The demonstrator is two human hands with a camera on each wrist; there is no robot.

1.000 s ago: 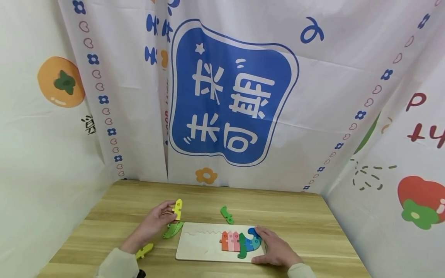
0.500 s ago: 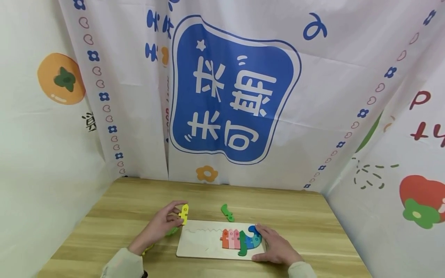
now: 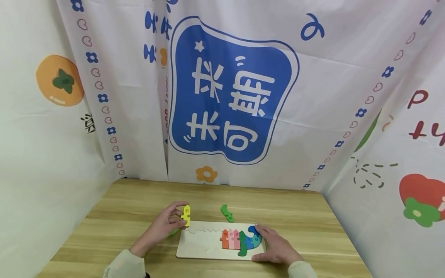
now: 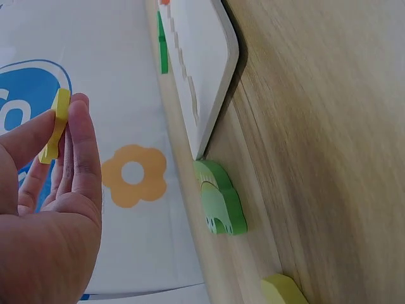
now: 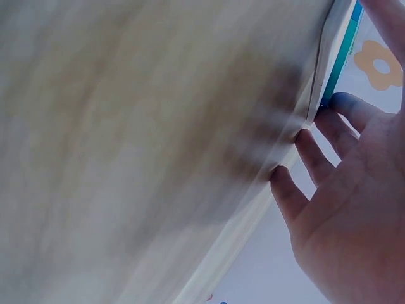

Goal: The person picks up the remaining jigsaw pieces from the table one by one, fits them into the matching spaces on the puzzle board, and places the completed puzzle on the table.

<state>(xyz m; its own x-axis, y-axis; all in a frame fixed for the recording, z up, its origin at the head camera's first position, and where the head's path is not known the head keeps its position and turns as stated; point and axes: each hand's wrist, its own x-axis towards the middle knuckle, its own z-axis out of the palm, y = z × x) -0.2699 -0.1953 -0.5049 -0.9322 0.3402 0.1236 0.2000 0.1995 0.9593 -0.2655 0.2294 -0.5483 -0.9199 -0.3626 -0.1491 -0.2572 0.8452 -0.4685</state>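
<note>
In the head view, my left hand [image 3: 165, 226] pinches a yellow puzzle piece [image 3: 186, 215] between thumb and fingers, held up over the far left corner of a pale wooden puzzle board [image 3: 199, 245]. The left wrist view shows that yellow piece edge-on. At the board's right end lies my right hand [image 3: 278, 246], its thumb near the front edge and fingers by the blue curled piece [image 3: 255, 232]; in the right wrist view its fingertips touch the edge. Orange [image 3: 225, 239], pink, green and blue pieces sit joined on the board's right half.
Behind the board lies a loose green piece [image 3: 227, 213]. A green piece with a printed face [image 4: 221, 199] lies off the board's left corner, mostly hidden by my left hand in the head view. Nearer is another yellow piece [image 4: 283, 290]. Printed cloth encloses the wooden table [image 3: 278, 206].
My left hand has moved right with the yellow piece, from left of the board to over its far left corner. My right hand has stayed at the board's right end.
</note>
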